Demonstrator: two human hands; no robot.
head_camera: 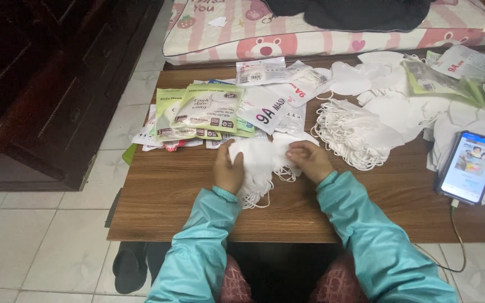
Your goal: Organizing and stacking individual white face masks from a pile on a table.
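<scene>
Both my hands hold a small stack of white face masks (262, 160) just above the wooden table (186, 213). My left hand (229, 171) grips the stack's left side and my right hand (309, 161) grips its right side. Ear loops dangle from the stack toward me. Teal sleeves cover both my arms. Green and white mask packets (197, 112) lie just beyond my hands.
A large heap of loose white masks (360, 132) covers the table's right half. A lit phone (471, 166) with a cable lies at the right edge. More packets (276, 101) sit at the back. A striped cushion (310, 31) is behind the table, and a dark cabinet (46, 95) stands at left.
</scene>
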